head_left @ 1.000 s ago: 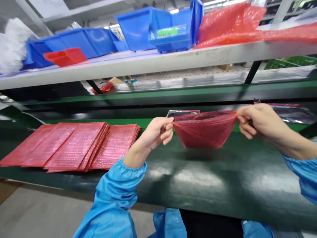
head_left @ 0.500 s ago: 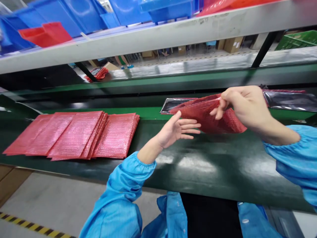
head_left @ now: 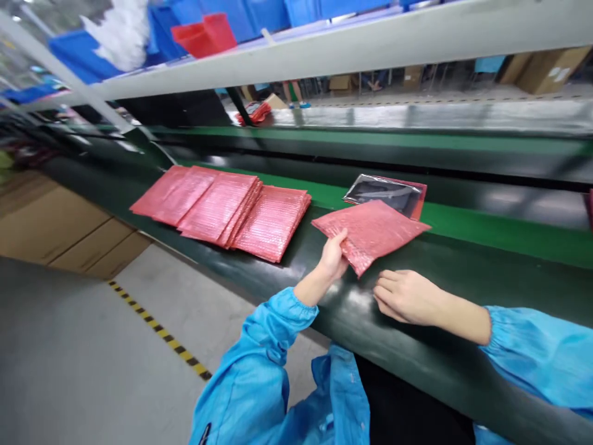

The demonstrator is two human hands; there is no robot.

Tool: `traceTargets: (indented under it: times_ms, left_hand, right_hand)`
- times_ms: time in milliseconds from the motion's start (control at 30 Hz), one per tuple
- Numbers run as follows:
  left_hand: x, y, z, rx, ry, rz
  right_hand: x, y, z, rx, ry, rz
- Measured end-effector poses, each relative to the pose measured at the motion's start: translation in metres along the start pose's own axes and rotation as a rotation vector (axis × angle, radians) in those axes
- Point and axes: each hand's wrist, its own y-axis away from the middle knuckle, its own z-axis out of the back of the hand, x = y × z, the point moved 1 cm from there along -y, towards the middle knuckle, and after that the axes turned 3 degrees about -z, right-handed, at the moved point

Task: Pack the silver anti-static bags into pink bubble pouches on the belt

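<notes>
I log the flat red bubble-wrap pouch point(head_left: 382, 227) right of centre in the frame, tilted above the dark green, shiny desk point(head_left: 486, 272). Change noted: half a second ago my right hand point(head_left: 407, 298) gripped it; now my left hand point(head_left: 333, 256) alone clamps its near-left edge, thumb on top. The right hand is apart from it, fingers curled; palm side hidden, so I cannot tell how tightly. Meaning for the work: the left carries the pouch unaided. Behind it, a flat black rectangular packet with a glossy clear cover point(head_left: 386, 193) is partly overlapped in view; contact unclear. Left of centre, overlapping piles of red bubble-wrap pouches point(head_left: 217, 207) lie well apart from the right hand.
</notes>
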Motion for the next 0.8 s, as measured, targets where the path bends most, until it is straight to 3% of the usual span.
traceTargets:
  times_ms: [133, 200, 300, 367, 500, 600, 667, 800]
  left_hand:
    - [-0.063, -0.033, 0.059, -0.163, 0.128, -0.335]
    - [-0.101, -0.045, 0.093, -0.293, 0.091, -0.453]
    - [-0.143, -0.047, 0.144, -0.521, -0.086, -0.515]
    - [-0.154, -0.039, 0.174, -0.622, -0.157, -0.509]
    - [-0.14, -0.018, 0.214, -0.726, -0.293, -0.464]
    - [-0.114, -0.011, 0.223, -0.78, -0.391, -0.503]
    - [-0.1, -0.012, 0.222, -0.818, -0.435, -0.573]
    - [-0.088, -0.017, 0.22, -0.862, -0.505, -0.68]
  right_hand:
    - [-0.016, 0.017, -0.017, 0.121, -0.042, -0.036]
    - [-0.027, 0.028, -0.023, 0.14, -0.032, -0.091]
    - [-0.047, 0.046, -0.035, 0.185, -0.01, -0.196]
    - [-0.064, 0.059, -0.043, 0.253, -0.012, -0.318]
    - [-0.113, 0.078, -0.054, 0.382, -0.121, -0.784]
    - [-0.155, 0.074, -0.057, 0.304, -0.398, -1.275]
    - [-0.18, 0.062, -0.061, 0.206, -0.566, -1.52]
    - [-0.215, 0.024, -0.074, 0.078, -0.685, -1.689]
